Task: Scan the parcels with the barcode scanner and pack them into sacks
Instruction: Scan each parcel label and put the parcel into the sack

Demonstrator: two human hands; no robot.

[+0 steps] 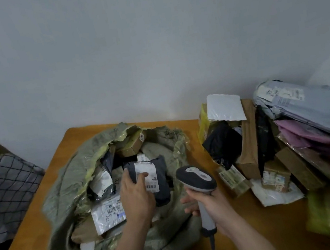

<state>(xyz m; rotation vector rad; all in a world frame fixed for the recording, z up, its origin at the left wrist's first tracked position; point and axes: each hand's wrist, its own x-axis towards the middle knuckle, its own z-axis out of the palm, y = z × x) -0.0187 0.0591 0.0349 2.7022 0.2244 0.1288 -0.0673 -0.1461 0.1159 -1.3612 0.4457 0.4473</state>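
A grey-green woven sack (70, 188) lies open on the orange table (260, 226), holding several parcels. My left hand (136, 195) grips a dark grey soft parcel (161, 181) with a white barcode label, over the sack's mouth. My right hand (210, 205) holds the grey barcode scanner (195, 179) by its handle just right of the sack, its head close to that parcel. A white labelled parcel (107, 215) and a brown box (133, 144) lie inside the sack.
A pile of parcels (291, 142) fills the table's right side: an open cardboard box (247, 140), black, white, lilac and pink bags, small brown boxes, yellow-green bags at the front right. A checked cloth (5, 191) lies left of the table. A wall stands behind.
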